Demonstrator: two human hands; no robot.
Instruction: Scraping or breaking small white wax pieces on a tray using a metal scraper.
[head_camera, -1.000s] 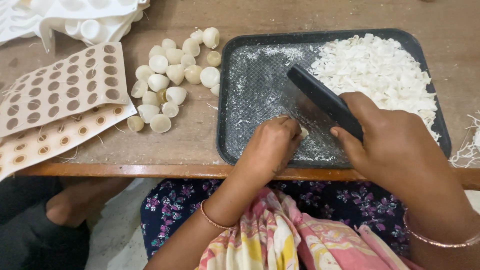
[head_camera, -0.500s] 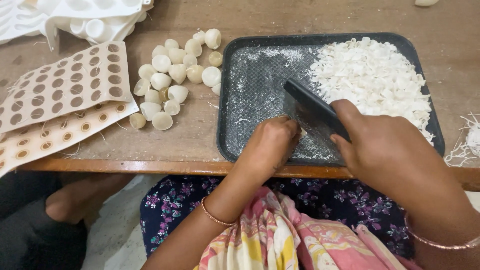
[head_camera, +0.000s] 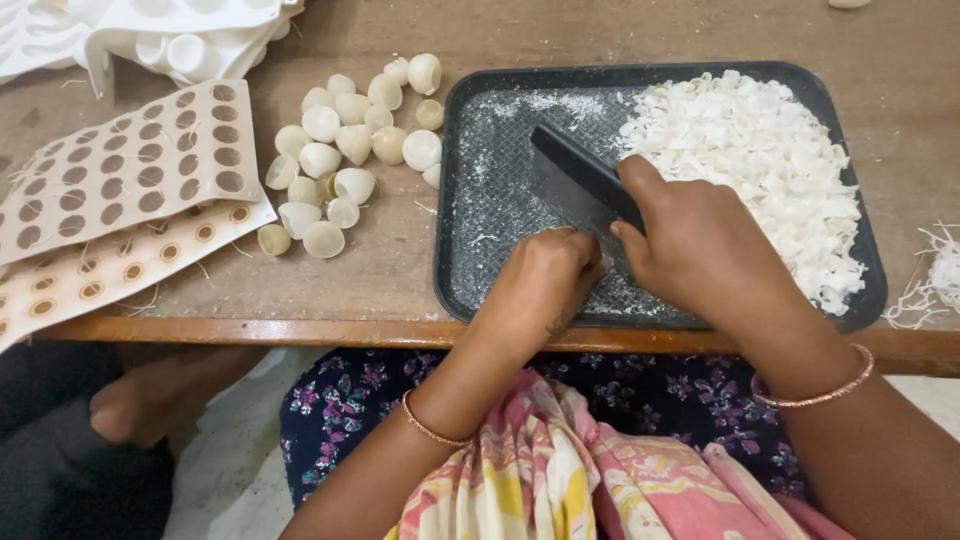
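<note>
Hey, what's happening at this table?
A person sits at a wooden table over a dark tray. Their right hand grips a dark flat blade, edge down on the tray, while the left hand curls beside it. White shavings fill the tray's right side; pale round shells lie beside it.

No labels, signs or screens. Packaging only: white moulded plastic trays (head_camera: 150, 35) at desk's far left; beige perforated sheets (head_camera: 120, 170) just below them.
</note>
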